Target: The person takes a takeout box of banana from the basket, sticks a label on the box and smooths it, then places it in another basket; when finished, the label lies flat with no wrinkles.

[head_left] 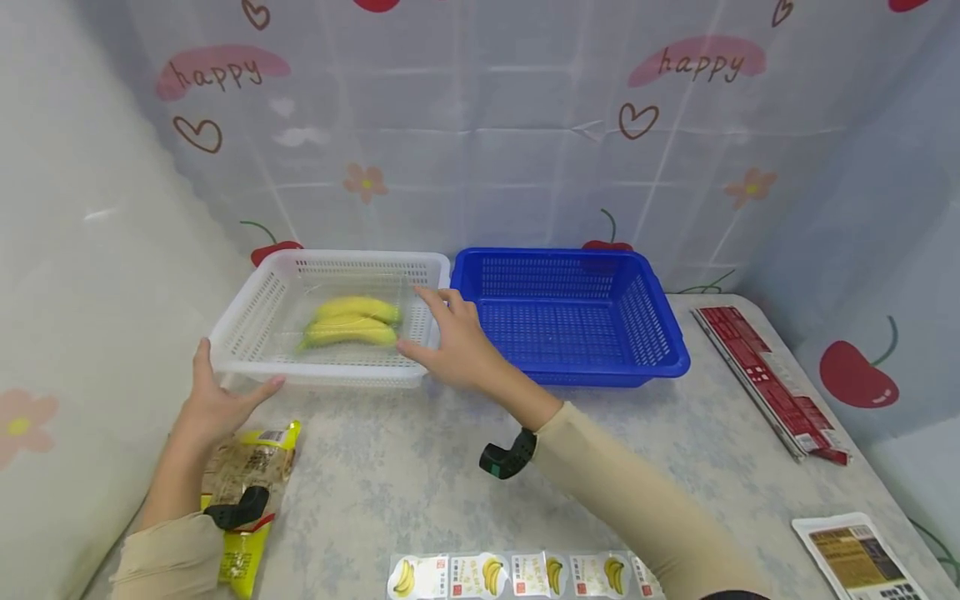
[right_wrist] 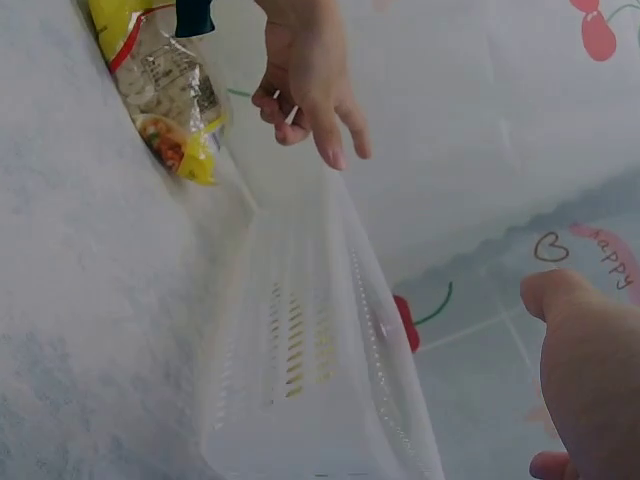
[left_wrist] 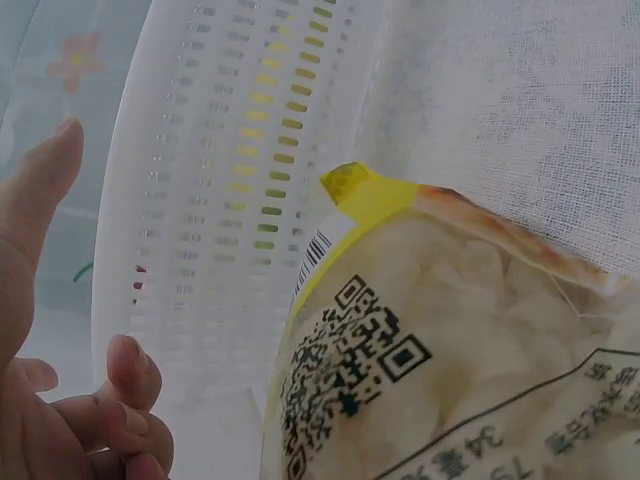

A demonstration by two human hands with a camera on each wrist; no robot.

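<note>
A white basket (head_left: pixel 386 377) holds bananas (head_left: pixel 352 323) under what looks like a clear plastic box (head_left: pixel 300 292). My right hand (head_left: pixel 461 342) reaches over the basket's right side, thumb and forefinger spread apart by the box's right edge. Whether those fingertips touch the box cannot be told. At the basket's front left corner is my left hand (head_left: pixel 210 408), its thumb and forefinger wide apart. In the left wrist view the other fingers of the left hand (left_wrist: pixel 60 400) bend loosely with nothing in them. Beneath the left wrist lies a yellow-trimmed food bag (left_wrist: pixel 420 340).
A blue basket (head_left: pixel 555 377) stands to the right, against the white one. Flat red packages (head_left: pixel 772 383) lie at the table's right side, with a white-edged packet (head_left: pixel 858 554) nearer me. A strip of banana labels (head_left: pixel 525 575) lies at the front edge. Curtains surround the table.
</note>
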